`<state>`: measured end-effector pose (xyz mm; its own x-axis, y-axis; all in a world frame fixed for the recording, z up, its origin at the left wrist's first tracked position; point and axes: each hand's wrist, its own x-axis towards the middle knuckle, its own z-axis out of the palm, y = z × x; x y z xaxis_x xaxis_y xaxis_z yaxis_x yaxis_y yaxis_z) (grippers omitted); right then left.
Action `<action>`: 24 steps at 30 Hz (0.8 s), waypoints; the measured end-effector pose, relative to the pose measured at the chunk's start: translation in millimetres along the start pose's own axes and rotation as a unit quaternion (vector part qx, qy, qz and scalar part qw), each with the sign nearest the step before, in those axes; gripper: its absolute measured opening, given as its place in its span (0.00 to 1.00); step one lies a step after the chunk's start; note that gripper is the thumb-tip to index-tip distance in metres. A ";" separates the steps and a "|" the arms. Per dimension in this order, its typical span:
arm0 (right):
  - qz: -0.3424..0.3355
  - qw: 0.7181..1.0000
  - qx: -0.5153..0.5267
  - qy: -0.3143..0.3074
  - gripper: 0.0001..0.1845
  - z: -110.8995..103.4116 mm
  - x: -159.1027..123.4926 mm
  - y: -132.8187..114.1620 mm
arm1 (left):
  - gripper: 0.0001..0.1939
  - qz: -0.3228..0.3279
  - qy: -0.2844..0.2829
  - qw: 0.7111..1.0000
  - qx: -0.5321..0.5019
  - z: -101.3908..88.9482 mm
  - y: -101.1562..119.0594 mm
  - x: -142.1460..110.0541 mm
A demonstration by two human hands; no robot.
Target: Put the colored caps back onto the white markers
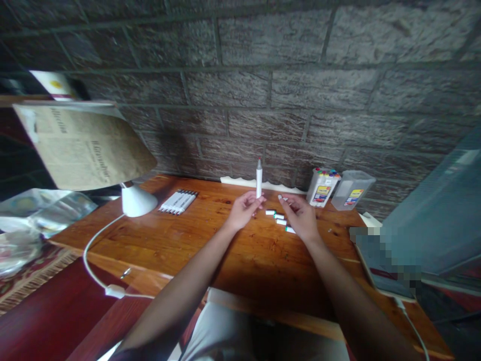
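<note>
My left hand point(245, 208) is closed around the lower end of a white marker point(259, 181), which stands upright with its grey neck and reddish tip uncovered at the top. To its right, my right hand point(301, 216) pinches a small white piece point(282, 198) that looks like a marker cap. Several short white pieces with green ends, likely caps point(280, 221), lie scattered on the wooden desk point(240, 260) between and below my hands. Farther left, a row of white markers point(178, 201) lies side by side.
A clear case full of colourful-ended markers point(322, 188) stands at the back right beside another translucent case point(352, 190). On the left is a lamp point(139, 200) with a paper shade and white cord. A tablet-like device point(387, 265) lies at the right edge. A brick wall rises behind.
</note>
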<state>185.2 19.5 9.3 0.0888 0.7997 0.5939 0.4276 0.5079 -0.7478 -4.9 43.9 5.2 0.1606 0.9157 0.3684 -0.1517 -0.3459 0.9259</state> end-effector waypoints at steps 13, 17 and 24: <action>-0.092 0.948 -0.220 -0.210 0.08 76.0 11.0 1.9 | 0.17 0.110 0.219 0.965 0.096 -40.4 -20.7 17.6; -0.091 0.967 -0.132 -0.200 0.07 65.5 8.9 -0.3 | 0.18 0.107 0.218 0.961 0.136 -41.6 -21.0 15.0; -0.028 0.997 -0.027 -0.059 0.17 -2.7 11.5 1.2 | 0.18 0.097 0.138 0.966 0.196 -33.2 -20.4 8.2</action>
<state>189.2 28.5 16.1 -0.0419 0.8039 0.5933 0.4774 0.5378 -0.6949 -32.8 65.2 -13.4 -0.1073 0.8264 0.5527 0.2365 -0.5188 0.8216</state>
